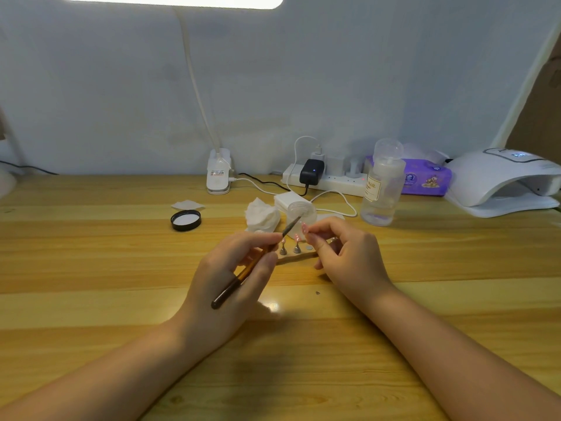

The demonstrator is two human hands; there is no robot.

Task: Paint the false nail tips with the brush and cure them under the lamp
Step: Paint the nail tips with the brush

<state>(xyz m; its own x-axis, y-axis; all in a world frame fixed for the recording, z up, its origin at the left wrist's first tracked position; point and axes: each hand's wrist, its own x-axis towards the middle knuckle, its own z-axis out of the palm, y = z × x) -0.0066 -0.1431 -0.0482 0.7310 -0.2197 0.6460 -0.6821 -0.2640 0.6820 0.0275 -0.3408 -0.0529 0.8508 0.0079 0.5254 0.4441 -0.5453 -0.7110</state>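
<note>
Head view: we are painting a nail tip held up over the stand.
Our left hand [239, 268] pinches the brush [252, 265], bristles angled at the nail tip [304, 228] pinched in our right hand [343, 253]; we judge short, light strokes best. The table [91, 268] lies open leftward; the bottle [381, 189] and curing lamp [501, 180] stand right.

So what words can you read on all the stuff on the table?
"NAIL": on the clear pump bottle's label; the smaller lines are too blurred.
Purple tissue pack: print too small to read.
White clip lamp base: sticker blurred.
Nail curing lamp: lit display unreadable.
</note>
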